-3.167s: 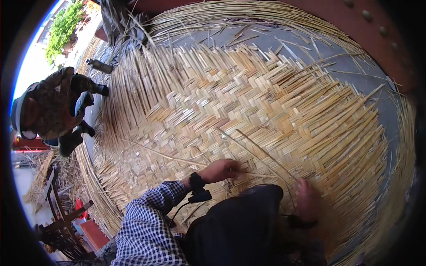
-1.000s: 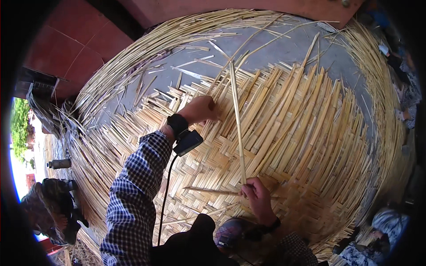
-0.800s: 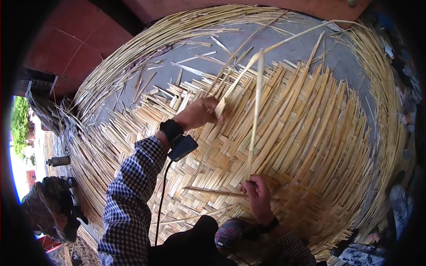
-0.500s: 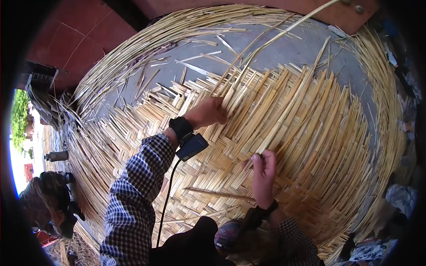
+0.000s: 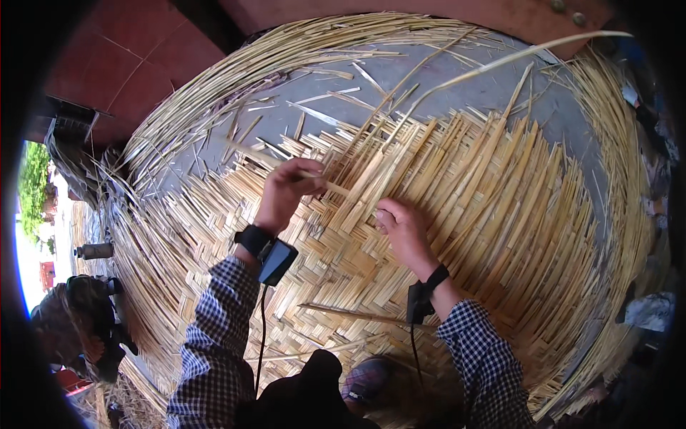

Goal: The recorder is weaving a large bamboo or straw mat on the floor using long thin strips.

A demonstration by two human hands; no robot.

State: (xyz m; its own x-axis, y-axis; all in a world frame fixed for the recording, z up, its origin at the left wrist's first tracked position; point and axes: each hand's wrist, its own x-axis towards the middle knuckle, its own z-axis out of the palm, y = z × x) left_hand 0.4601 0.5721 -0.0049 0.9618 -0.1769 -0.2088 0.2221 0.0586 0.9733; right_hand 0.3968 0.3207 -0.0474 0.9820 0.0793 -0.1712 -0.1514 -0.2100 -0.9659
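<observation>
A pale strip [image 5: 336, 188] runs through the pinched fingers of the left hand [image 5: 284, 191], pointing to ten and four o'clock from that grip, above the woven mat [image 5: 343, 264]. Toward four o'clock, the right hand [image 5: 406, 232] curls; whether it grips anything is unclear. Loose reeds [image 5: 214, 82] arc around eleven o'clock.

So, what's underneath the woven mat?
Grey floor shows past the far edge of the mat, with loose strips on it; whatever lies directly beneath the mat is covered.
</observation>
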